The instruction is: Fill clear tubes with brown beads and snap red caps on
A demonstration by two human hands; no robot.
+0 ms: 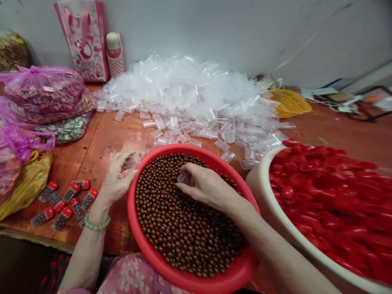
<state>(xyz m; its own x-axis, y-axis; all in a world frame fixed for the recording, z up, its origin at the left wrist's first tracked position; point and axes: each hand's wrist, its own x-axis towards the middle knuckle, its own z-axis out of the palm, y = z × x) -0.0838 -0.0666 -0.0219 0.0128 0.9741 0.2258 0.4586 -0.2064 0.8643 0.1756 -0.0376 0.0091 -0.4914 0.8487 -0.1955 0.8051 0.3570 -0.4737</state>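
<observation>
My left hand (pixel 118 175), with a green bead bracelet at the wrist, is at the left rim of a red basin (pixel 134 220). Its curled fingers hold a clear plastic case (pixel 132 161), partly blurred. The basin is full of small round brown balls (pixel 180 228). Over the balls, my right hand (pixel 203 183) has its fingers closed round another clear case (pixel 183 178), mostly hidden by the fingers. To the left, several filled cases with red caps (pixel 61 204) lie on the wooden table (pixel 101 139).
A heap of clear cases (pixel 190 94) spreads behind the basin. At the right stands a white tub (pixel 263 175) of red plastic caps (pixel 330 204). Pink bags (pixel 45 90), a gift bag (pixel 85 45), a bottle (pixel 114 57) and a yellow basket (pixel 289 102) sit farther back.
</observation>
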